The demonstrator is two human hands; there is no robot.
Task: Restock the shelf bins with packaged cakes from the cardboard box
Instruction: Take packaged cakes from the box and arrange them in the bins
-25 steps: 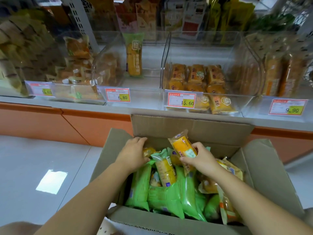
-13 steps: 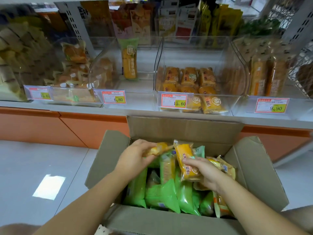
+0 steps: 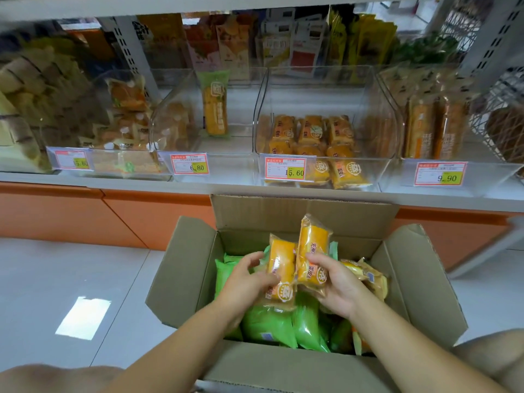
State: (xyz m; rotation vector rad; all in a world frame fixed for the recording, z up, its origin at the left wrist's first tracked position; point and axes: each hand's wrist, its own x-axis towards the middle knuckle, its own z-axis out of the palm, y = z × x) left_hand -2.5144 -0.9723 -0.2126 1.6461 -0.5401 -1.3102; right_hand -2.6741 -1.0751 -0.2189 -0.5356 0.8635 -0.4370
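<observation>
Cardboard box (image 3: 283,364) near wall cut by lower edge, green packs (image 3: 263,321) in it part-hidden under left hand (image 3: 246,282), right hand (image 3: 337,287) and the orange cake packs (image 3: 312,245) they grip, price tags (image 3: 285,168) above box with fine print unreadable, leftmost bin (image 3: 25,114) up-left of box cropped and blurred, wire basket (image 3: 502,117) up-right cropped.

The left forearm (image 3: 184,336) and the right forearm (image 3: 411,344) are bare and reach forward, coming close together at the wrists; the left hand (image 3: 249,282) curls its fingers round one cake packet (image 3: 281,265); the right hand (image 3: 338,285) grips a second packet (image 3: 312,248) by the lower end, with the packet upright.
</observation>
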